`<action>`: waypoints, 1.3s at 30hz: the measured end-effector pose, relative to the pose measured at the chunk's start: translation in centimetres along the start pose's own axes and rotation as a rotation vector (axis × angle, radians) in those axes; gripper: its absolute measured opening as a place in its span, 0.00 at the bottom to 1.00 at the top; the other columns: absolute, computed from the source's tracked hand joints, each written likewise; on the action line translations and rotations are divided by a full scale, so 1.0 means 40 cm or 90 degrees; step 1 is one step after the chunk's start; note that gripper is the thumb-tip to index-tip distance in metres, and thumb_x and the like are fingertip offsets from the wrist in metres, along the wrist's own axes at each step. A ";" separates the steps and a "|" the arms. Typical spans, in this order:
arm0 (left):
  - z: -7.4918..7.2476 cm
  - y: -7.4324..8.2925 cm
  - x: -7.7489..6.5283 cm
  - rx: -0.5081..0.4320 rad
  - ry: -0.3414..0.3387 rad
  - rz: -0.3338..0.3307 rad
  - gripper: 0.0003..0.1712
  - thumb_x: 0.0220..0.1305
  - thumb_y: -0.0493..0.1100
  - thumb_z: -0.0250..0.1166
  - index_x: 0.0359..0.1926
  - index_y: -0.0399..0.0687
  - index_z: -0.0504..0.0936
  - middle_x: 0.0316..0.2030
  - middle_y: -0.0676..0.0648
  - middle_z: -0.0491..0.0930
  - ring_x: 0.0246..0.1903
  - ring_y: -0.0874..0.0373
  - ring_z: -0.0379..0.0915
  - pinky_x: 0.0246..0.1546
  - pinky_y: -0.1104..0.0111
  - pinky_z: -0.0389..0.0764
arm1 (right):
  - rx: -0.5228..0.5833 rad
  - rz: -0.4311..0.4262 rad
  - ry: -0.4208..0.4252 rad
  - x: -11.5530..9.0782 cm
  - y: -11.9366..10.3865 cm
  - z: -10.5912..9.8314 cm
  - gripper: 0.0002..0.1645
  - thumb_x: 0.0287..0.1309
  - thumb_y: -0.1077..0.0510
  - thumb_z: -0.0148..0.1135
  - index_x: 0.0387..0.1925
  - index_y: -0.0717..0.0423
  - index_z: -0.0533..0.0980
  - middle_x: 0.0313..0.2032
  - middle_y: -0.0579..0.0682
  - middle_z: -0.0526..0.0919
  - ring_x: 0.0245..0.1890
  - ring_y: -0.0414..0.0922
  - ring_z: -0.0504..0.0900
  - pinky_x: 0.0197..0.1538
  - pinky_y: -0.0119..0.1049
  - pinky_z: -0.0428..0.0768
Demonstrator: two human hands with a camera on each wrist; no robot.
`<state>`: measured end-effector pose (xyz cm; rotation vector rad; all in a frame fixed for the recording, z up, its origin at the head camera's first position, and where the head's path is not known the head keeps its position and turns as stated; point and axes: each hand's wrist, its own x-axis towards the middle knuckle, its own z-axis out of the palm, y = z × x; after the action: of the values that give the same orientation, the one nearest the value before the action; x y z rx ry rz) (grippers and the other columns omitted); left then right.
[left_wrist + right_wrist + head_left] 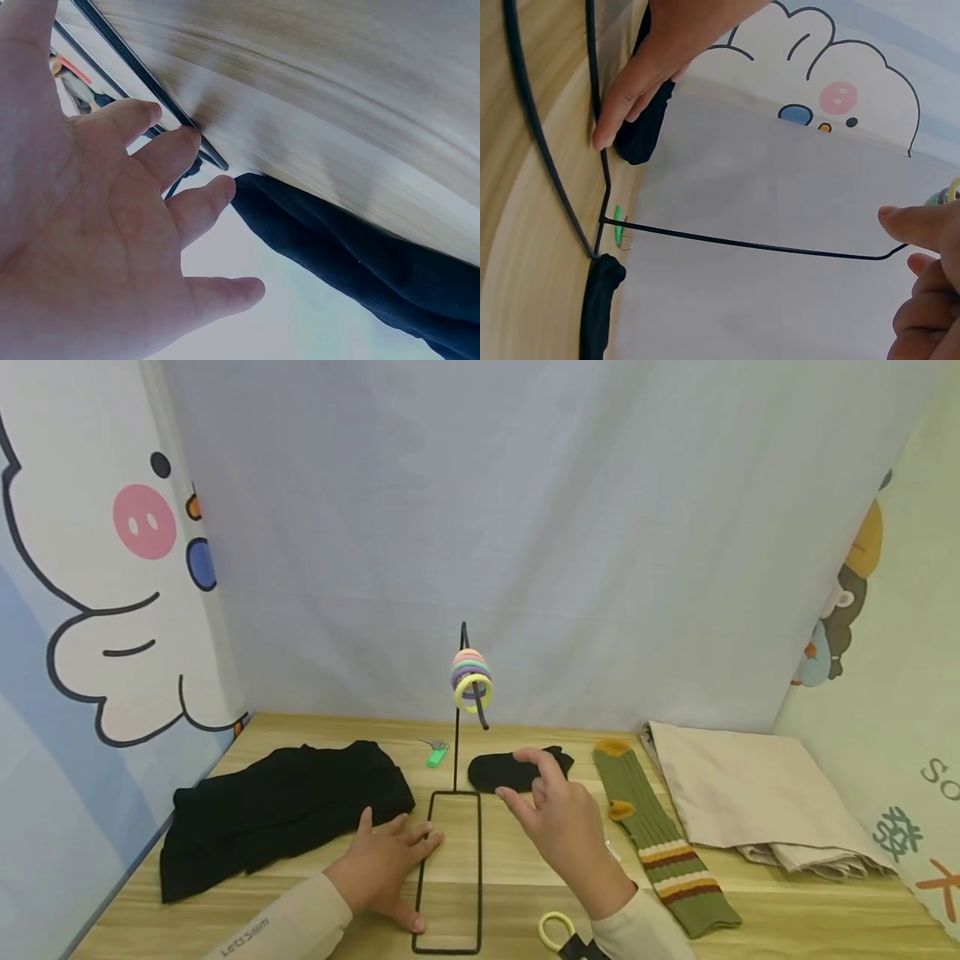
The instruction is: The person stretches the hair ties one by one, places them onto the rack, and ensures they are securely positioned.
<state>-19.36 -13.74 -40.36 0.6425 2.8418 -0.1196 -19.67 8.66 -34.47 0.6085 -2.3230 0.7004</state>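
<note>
A black wire stand has a flat rectangular base, a thin upright and a sloping top arm. Several pastel rings hang on that arm, a yellow one foremost. My left hand lies spread over the left side of the base, fingertips and thumb at its wire; the left wrist view shows the fingers spread. In front of the rings, my right hand is raised with thumb and index finger apart and nothing between them. Its other fingers are bent, and the right wrist view places this hand near the arm's end.
Left lies folded black cloth. Behind the base are a key with a green tag and a black sock. To the right lie a green striped sock and folded beige cloth. A yellow ring sits near the right sleeve.
</note>
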 end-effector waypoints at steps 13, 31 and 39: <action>0.003 -0.002 0.003 0.005 -0.002 0.003 0.64 0.27 0.79 0.64 0.69 0.62 0.59 0.68 0.54 0.60 0.68 0.47 0.54 0.60 0.34 0.49 | -0.018 0.082 -0.085 -0.085 0.032 0.023 0.24 0.46 0.50 0.70 0.46 0.52 0.74 0.11 0.34 0.50 0.10 0.29 0.42 0.14 0.20 0.44; 0.006 -0.002 0.009 0.008 -0.005 0.003 0.64 0.27 0.80 0.64 0.69 0.61 0.58 0.69 0.54 0.59 0.68 0.47 0.54 0.60 0.34 0.48 | -0.054 0.143 -0.172 -0.171 0.075 0.001 0.24 0.45 0.49 0.71 0.44 0.50 0.74 0.10 0.35 0.50 0.11 0.30 0.42 0.15 0.22 0.45; 0.001 -0.001 0.007 0.014 -0.018 -0.001 0.65 0.27 0.80 0.63 0.69 0.61 0.58 0.69 0.54 0.58 0.68 0.47 0.53 0.60 0.34 0.48 | -0.014 0.227 -0.271 -0.184 0.083 -0.029 0.23 0.45 0.48 0.71 0.44 0.48 0.74 0.10 0.37 0.52 0.12 0.32 0.45 0.16 0.24 0.47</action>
<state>-19.62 -13.65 -40.46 0.6369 2.8180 -0.1583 -15.95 13.63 -39.76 0.3576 -2.8753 0.7591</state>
